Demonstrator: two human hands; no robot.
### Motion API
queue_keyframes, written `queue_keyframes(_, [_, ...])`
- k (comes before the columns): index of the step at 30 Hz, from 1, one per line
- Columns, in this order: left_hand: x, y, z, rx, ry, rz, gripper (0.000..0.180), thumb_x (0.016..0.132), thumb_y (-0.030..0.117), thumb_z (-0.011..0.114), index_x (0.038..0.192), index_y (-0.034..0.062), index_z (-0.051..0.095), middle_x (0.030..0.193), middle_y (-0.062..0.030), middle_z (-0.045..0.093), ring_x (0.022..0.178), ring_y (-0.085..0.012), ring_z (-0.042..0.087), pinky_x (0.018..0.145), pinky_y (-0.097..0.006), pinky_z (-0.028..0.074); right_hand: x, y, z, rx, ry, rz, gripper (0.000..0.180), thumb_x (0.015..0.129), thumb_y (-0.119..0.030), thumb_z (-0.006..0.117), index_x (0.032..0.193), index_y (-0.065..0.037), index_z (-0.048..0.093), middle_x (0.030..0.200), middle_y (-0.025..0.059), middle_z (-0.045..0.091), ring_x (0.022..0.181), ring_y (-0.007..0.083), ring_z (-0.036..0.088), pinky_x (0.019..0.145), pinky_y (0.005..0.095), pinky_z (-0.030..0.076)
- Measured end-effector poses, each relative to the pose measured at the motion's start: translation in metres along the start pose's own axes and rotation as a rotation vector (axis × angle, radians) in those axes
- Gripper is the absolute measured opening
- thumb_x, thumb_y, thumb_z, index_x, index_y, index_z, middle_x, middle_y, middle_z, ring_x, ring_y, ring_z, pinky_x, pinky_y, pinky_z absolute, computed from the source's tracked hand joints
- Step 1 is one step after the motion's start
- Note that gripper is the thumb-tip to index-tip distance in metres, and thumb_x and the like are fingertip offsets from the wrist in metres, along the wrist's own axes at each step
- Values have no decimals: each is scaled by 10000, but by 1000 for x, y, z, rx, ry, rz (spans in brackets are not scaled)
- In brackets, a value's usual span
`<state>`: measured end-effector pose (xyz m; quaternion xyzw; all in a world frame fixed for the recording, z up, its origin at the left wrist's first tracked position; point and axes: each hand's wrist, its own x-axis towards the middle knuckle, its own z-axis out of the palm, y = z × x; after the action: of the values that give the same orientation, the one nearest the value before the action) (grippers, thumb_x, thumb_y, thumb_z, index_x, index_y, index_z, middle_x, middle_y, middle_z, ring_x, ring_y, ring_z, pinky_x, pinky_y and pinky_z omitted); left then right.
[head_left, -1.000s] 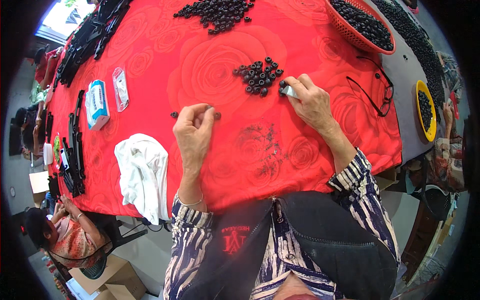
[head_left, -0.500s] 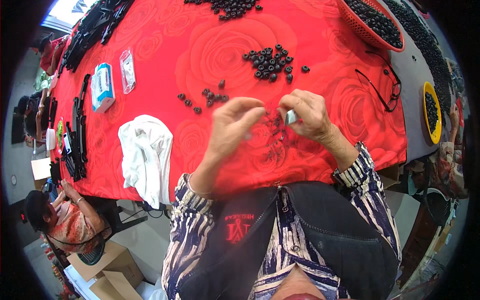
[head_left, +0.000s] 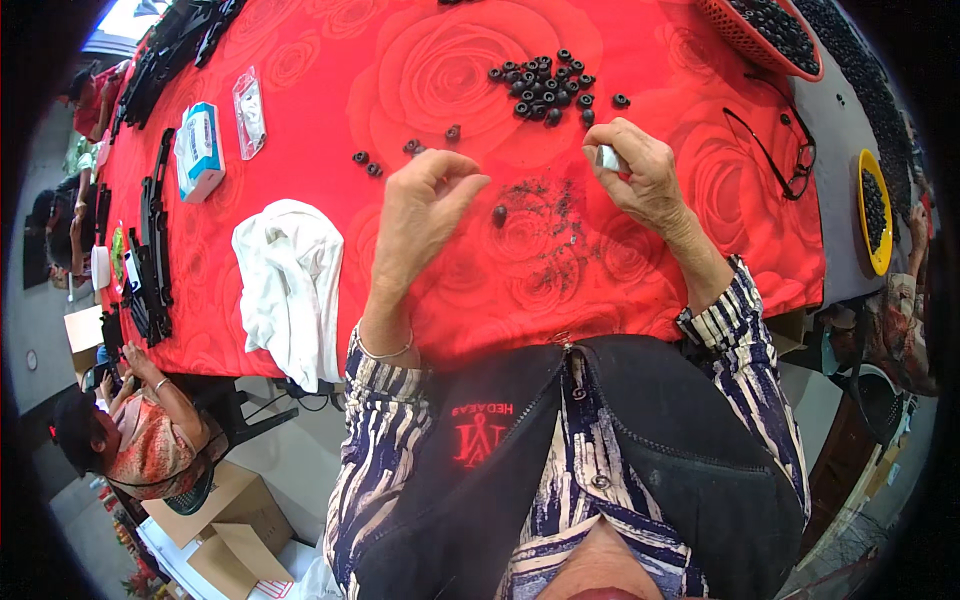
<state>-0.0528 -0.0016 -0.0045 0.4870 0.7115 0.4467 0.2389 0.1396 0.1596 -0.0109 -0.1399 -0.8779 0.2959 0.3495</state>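
Observation:
My right hand (head_left: pixel 640 178) is closed around a small pale tool (head_left: pixel 610 158), whose working end I cannot make out. Its fingers stand just nearer than a heap of small black rounded parts with holes (head_left: pixel 545 88). To the left, my left hand (head_left: pixel 425 205) has loosely curled fingers, thumb and forefinger a little apart, and nothing shows between them. It covers some of a loose group of the same black parts (head_left: pixel 367 163). One single black part (head_left: pixel 500 215) is between my hands. Beside it, fine black shavings (head_left: pixel 550 215) are scattered on the red rose-patterned cloth (head_left: pixel 590 300).
A white cloth (head_left: pixel 290 285), a blue-and-white box (head_left: pixel 200 155) and a clear plastic case (head_left: pixel 250 115) lie left. Spectacles (head_left: pixel 795 180), a red basket (head_left: pixel 770 55) and a yellow bowl (head_left: pixel 875 215) of black parts are right. A person (head_left: pixel 145 430) sits at the left edge.
My hands have moved apart, the left one leftward, the right one to the right with its tool. A single black part now shows clearly between them. The whole view has shifted slightly.

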Motion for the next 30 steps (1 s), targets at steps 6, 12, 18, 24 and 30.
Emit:
queue_keyframes(6, [-6, 13, 2, 30, -101, -47, 201, 712, 127, 736, 822, -1, 625, 641, 11, 557, 583, -50, 489, 515, -204, 401, -1, 0, 0, -43, -71, 16, 244, 664, 32, 605, 887, -45, 539, 740, 85, 544, 631, 240, 573, 551, 314, 462])
queue_keyframes(12, [-9, 14, 17, 195, -173, -89, 253, 711, 196, 717, 814, -8, 609, 682, -97, 619, 593, -208, 589, 554, -313, 466, -1, -2, 0, -40, -44, -12, 222, 673, 37, 605, 873, -37, 544, 742, 91, 545, 628, 247, 571, 548, 314, 460])
queue_keyframes(18, [-4, 13, 16, -990, -268, -272, 172, 821, 53, 614, 976, -21, 616, 807, -33, 635, 620, -60, 536, 536, -188, 427, -2, -22, 0, 161, -58, -60, 187, 703, 13, 638, 866, -21, 553, 713, 93, 526, 605, 217, 550, 532, 299, 434])
queue_keyframes(24, [-9, 16, 33, -1259, -304, -390, 233, 813, 51, 619, 1033, -23, 591, 879, -56, 628, 709, -58, 522, 619, -181, 423, -5, -33, 5, 270, -52, -102, 251, 683, 54, 640, 920, -6, 585, 724, 78, 541, 587, 157, 519, 512, 264, 410])
queue_keyframes(30, [-10, 6, 39, -1288, -419, -399, 274, 801, 87, 643, 1045, -17, 577, 937, -72, 627, 843, -115, 592, 696, -221, 477, -4, -36, 7, 323, -100, -98, 332, 630, 50, 637, 951, -23, 587, 775, 80, 535, 681, 205, 564, 565, 285, 452])
